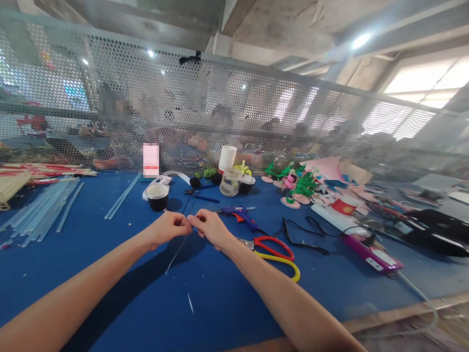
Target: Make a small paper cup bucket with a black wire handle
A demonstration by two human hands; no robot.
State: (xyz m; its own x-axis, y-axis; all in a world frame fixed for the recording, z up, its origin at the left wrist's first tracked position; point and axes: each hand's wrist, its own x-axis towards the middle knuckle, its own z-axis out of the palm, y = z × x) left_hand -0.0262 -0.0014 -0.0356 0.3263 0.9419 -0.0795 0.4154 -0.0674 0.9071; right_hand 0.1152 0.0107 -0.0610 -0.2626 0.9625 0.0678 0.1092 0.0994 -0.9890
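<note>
My left hand [166, 229] and right hand [212, 229] pinch a thin strand [178, 255] close together, likely for fine control; scissors [280, 257] lie to their right, apparently for ready reach.

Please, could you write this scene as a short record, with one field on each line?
Left hand: bare, closed in a pinch
Right hand: bare, also pinching, close beside the left
Below hands: thin whitish strand, trailing downward; which hand grips it is unclear
Right of hands: purple-blue glue gun with orange trigger; scissors with red and yellow handles
Beyond left hand: round black-and-white cup
Far left: flat pale-blue strips
Surface: blue tabletop
</note>
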